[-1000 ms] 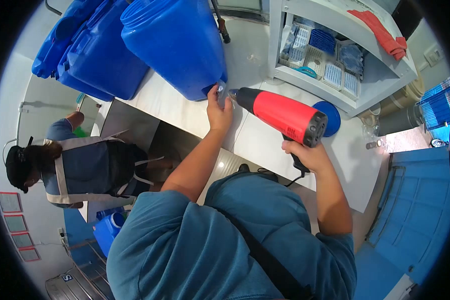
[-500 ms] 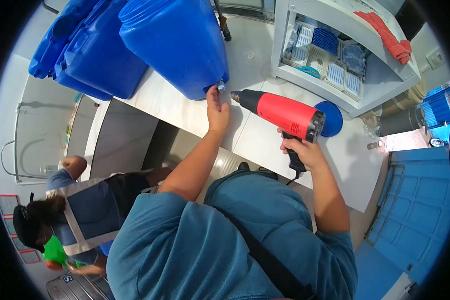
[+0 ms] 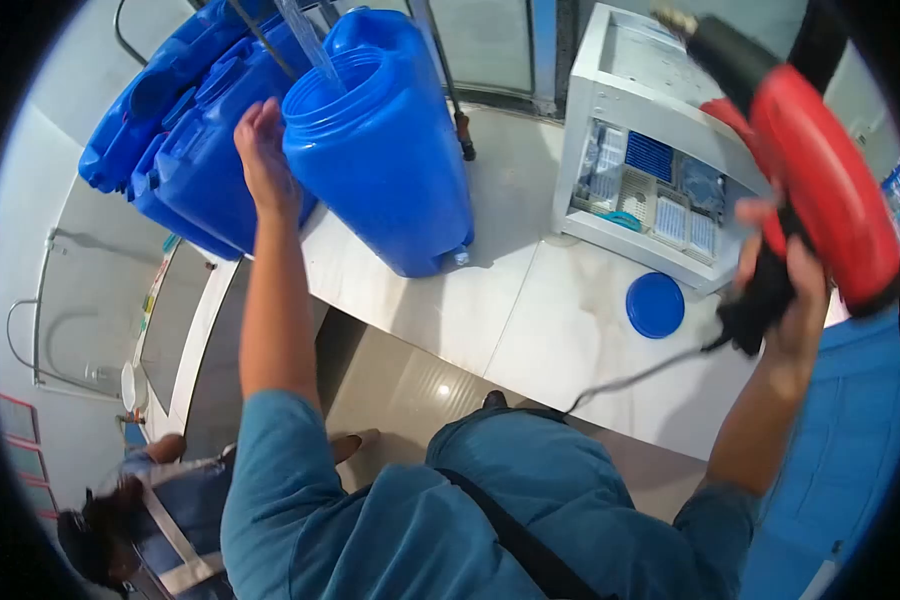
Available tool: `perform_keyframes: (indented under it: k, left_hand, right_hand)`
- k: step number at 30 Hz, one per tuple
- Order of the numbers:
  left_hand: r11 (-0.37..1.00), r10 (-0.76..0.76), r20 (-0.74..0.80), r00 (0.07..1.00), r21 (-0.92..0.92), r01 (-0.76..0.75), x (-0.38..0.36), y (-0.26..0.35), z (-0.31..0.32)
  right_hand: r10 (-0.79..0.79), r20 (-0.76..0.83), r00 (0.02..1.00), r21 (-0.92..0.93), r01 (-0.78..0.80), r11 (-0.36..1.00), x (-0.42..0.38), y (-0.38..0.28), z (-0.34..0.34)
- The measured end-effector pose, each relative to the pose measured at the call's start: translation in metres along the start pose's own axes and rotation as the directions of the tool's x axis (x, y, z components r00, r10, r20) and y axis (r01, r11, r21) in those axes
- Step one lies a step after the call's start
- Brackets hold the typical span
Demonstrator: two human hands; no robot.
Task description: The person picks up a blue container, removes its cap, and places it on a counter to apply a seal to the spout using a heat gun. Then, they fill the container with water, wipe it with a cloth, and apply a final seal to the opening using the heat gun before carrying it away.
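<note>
A red and black heat gun is held up at the right, its nozzle toward the upper left; my right hand grips its black handle. My left hand is raised beside the mouth of a large blue jug, fingers extended, with nothing seen in it. Water streams into the open jug. A small clear spigot shows at the jug's lower right corner. On the white counter lies a round blue lid.
More blue jugs stand at the left. A white cabinet holds trays and filters, with a red cloth on top. The power cord crosses the counter. Another person is at the lower left.
My left hand has gone from the spigot up to the jug's mouth. My right hand has lifted the heat gun up and right, away from the jug. The other person has shifted lower.
</note>
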State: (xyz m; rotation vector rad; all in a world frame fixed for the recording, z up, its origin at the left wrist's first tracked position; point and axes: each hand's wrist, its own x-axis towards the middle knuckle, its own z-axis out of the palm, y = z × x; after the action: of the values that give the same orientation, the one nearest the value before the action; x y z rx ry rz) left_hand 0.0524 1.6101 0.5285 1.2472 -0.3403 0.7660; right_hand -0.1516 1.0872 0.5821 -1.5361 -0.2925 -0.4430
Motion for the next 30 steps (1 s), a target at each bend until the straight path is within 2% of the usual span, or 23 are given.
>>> perform_keyframes:
  k: [1, 2, 4, 5, 7, 9, 10, 11, 12, 13, 15, 17, 18, 20, 21, 23, 25, 26, 28, 29, 30]
  left_hand:
    - [0.991, -0.124, 0.026, 0.992, -0.048, 0.125, 0.014, 0.007, 0.014]
    - [0.989, -0.130, 0.039, 0.991, -0.067, 0.133, 0.017, 0.016, 0.026]
    - [0.877, -0.455, 0.232, 0.860, -0.048, 0.477, 0.018, 0.028, 0.042]
    - [0.876, -0.453, 0.247, 0.857, -0.056, 0.479, 0.019, 0.024, 0.041]
    - [0.800, -0.574, 0.185, 0.797, -0.076, 0.594, 0.022, 0.017, 0.033]
    - [0.820, -0.555, 0.170, 0.815, -0.054, 0.570, 0.013, 0.026, 0.039]
    - [0.831, -0.544, 0.134, 0.828, -0.052, 0.554, 0.011, 0.028, 0.041]
    - [0.840, -0.533, 0.103, 0.840, -0.051, 0.540, 0.011, 0.028, 0.043]
    - [0.848, -0.516, 0.153, 0.843, -0.049, 0.528, 0.014, 0.023, 0.038]
    - [0.844, -0.519, 0.174, 0.837, -0.052, 0.534, 0.017, 0.019, 0.031]
    - [0.861, -0.493, 0.113, 0.863, -0.076, 0.502, 0.015, 0.012, 0.025]
    - [0.846, -0.512, 0.131, 0.849, -0.091, 0.525, 0.006, 0.021, 0.027]
    - [0.838, -0.518, 0.161, 0.840, -0.099, 0.536, 0.009, 0.017, 0.021]
    - [0.838, -0.507, 0.188, 0.842, -0.121, 0.532, 0.016, 0.007, 0.008]
    - [0.831, -0.515, 0.196, 0.835, -0.126, 0.542, 0.017, 0.002, 0.005]
    - [0.834, -0.516, 0.144, 0.844, -0.141, 0.534, 0.016, 0.006, 0.007]
    - [0.834, -0.526, 0.129, 0.841, -0.115, 0.539, 0.014, 0.008, 0.012]
    - [0.837, -0.529, 0.105, 0.842, -0.096, 0.538, 0.016, 0.006, 0.009]
    - [0.836, -0.541, 0.102, 0.835, -0.050, 0.547, 0.020, 0.005, 0.004]
    - [0.829, -0.551, 0.105, 0.828, -0.043, 0.557, 0.016, 0.006, 0.006]
    - [0.827, -0.552, 0.116, 0.826, -0.056, 0.560, 0.014, 0.008, 0.008]
  right_hand:
    - [0.009, -0.071, 0.997, -0.075, -0.014, 0.997, 0.019, -0.011, 0.006]
    - [0.043, -0.078, 0.996, -0.179, -0.057, 0.982, 0.040, -0.016, 0.004]
    - [0.105, -0.126, 0.986, -0.349, -0.143, 0.926, 0.076, -0.024, 0.010]
    - [0.127, -0.164, 0.978, -0.414, -0.185, 0.891, 0.091, -0.028, 0.020]
    - [0.156, -0.085, 0.984, -0.586, -0.176, 0.791, 0.130, -0.021, 0.019]
    - [0.044, -0.088, 0.995, -0.778, -0.096, 0.621, 0.160, -0.002, 0.023]
    - [0.248, -0.103, 0.963, -0.827, -0.221, 0.517, 0.161, -0.029, 0.042]
    - [0.438, -0.138, 0.888, -0.866, -0.323, 0.382, 0.162, -0.056, 0.058]
    - [0.240, -0.149, 0.959, -0.936, -0.215, 0.278, 0.177, -0.019, 0.054]
    - [0.035, -0.133, 0.990, -0.981, -0.137, 0.137, 0.198, 0.026, 0.045]
    - [0.067, -0.173, 0.983, -0.985, -0.171, -0.034, 0.219, 0.039, 0.052]
    - [0.212, -0.307, 0.928, -0.925, -0.343, 0.164, 0.222, 0.028, 0.062]
    - [0.206, -0.335, 0.919, -0.918, -0.368, 0.148, 0.229, 0.030, 0.052]
    - [0.276, -0.243, 0.930, -0.903, -0.321, 0.284, 0.246, 0.035, 0.038]
    - [0.279, -0.254, 0.926, -0.904, -0.331, 0.272, 0.245, 0.031, 0.027]
    - [0.414, -0.299, 0.860, -0.932, -0.356, 0.065, 0.221, -0.003, 0.006]
    - [0.481, -0.014, 0.877, -0.971, 0.102, -0.215, 0.193, -0.018, -0.015]
    - [0.497, -0.012, 0.868, -0.971, 0.108, -0.213, 0.193, -0.006, -0.032]
    - [0.483, 0.009, 0.875, -0.999, 0.031, -0.038, 0.189, 0.021, -0.051]
    - [0.584, -0.184, 0.791, -0.947, -0.302, 0.111, 0.177, 0.010, -0.046]
    - [0.612, -0.211, 0.762, -0.956, -0.292, 0.035, 0.182, 0.018, -0.057]
